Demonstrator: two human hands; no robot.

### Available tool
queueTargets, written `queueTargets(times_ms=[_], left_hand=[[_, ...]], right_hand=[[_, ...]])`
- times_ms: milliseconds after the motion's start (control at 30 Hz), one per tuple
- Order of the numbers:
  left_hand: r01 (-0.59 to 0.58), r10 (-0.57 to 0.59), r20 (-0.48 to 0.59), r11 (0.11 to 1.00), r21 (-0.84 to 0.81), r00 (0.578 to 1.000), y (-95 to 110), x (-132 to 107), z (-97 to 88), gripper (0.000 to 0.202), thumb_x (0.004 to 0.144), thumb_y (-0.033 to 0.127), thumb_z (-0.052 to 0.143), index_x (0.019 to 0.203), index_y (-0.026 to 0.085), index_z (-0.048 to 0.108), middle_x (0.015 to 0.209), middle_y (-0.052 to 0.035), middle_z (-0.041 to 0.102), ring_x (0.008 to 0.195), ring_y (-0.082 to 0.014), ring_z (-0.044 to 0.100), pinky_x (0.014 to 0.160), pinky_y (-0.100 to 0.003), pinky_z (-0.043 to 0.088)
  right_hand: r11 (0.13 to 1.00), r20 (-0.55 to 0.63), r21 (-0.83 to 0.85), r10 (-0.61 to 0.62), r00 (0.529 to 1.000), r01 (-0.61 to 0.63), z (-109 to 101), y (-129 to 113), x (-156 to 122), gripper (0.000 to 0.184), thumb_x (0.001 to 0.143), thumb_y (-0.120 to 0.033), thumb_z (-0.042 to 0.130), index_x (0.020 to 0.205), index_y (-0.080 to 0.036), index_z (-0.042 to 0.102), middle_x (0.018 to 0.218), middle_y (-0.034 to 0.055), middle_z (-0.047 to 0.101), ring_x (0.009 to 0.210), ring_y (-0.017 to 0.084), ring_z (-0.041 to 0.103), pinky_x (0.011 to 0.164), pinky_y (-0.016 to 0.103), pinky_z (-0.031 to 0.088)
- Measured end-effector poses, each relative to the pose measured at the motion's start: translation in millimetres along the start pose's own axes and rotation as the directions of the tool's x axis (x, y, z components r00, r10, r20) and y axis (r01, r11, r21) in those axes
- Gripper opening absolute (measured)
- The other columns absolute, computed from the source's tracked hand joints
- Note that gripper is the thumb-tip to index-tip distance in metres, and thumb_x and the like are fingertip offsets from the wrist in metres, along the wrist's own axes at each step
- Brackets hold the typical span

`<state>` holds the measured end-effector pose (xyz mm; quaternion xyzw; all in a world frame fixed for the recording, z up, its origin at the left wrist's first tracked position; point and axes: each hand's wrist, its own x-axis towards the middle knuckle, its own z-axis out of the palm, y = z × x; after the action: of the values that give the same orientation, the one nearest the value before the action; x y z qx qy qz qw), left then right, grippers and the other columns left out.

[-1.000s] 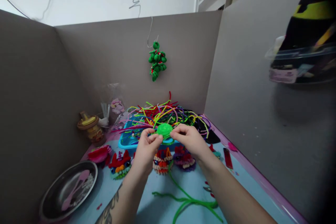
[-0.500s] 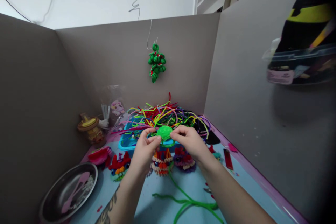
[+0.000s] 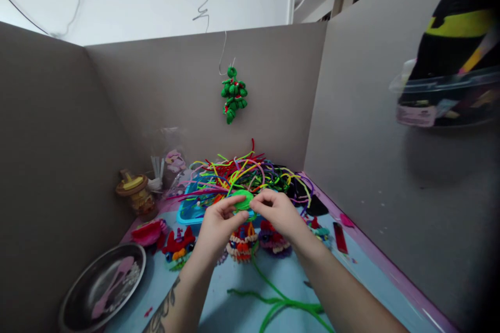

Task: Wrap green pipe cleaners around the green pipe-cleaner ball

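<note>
A bright green coiled pipe-cleaner piece is held up between both hands, above the row of finished figures. My left hand pinches it from the left, with the index finger laid across its front. My right hand grips its right edge between thumb and fingertips. A green strand trails down from the piece toward loose green pipe cleaners on the table. Just beneath the hands stands an orange and cream fuzzy figure, with a purple one beside it.
Behind the hands, a blue basket overflows with colourful pipe cleaners. A metal bowl with a pink tool sits at left, near a red fuzzy figure. A green ornament hangs on the grey back panel. A drink cup stands back left.
My left index finger has moved across the front of the green piece, which has turned and shifted slightly left. My right hand still pinches its edge.
</note>
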<state>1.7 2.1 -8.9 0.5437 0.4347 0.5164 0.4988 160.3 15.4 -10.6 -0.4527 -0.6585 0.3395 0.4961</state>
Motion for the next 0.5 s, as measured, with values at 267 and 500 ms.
queueTargets(times_ms=[267,500], left_hand=[[-0.09,0.109,-0.097,0.979,0.183,0.989,-5.5,0.1,-2.2,0.03,0.062,0.028,0.077,0.089,0.015,0.075,0.052,0.0012,0.054,0.046,-0.0086,0.04,0.043,-0.021,0.03],[-0.049,0.048,-0.187,0.999,0.0,0.981,0.1,7.5,-18.4,0.041,0.057,0.03,0.081,0.094,0.016,0.073,0.059,-0.0002,0.062,0.051,-0.01,0.05,0.045,-0.02,0.035]], right_hand=[[1.0,0.052,-0.006,0.027,0.998,-0.027,0.2,-0.6,0.5,0.02,0.076,-0.031,0.06,0.065,-0.015,0.064,0.067,0.0015,0.059,0.066,0.015,0.054,0.062,0.027,0.041],[0.951,-0.281,-0.129,-0.307,0.909,0.282,-13.0,-7.4,-6.0,0.012,0.082,-0.025,0.058,0.078,-0.02,0.067,0.083,0.0049,0.062,0.083,0.019,0.059,0.077,0.033,0.046]])
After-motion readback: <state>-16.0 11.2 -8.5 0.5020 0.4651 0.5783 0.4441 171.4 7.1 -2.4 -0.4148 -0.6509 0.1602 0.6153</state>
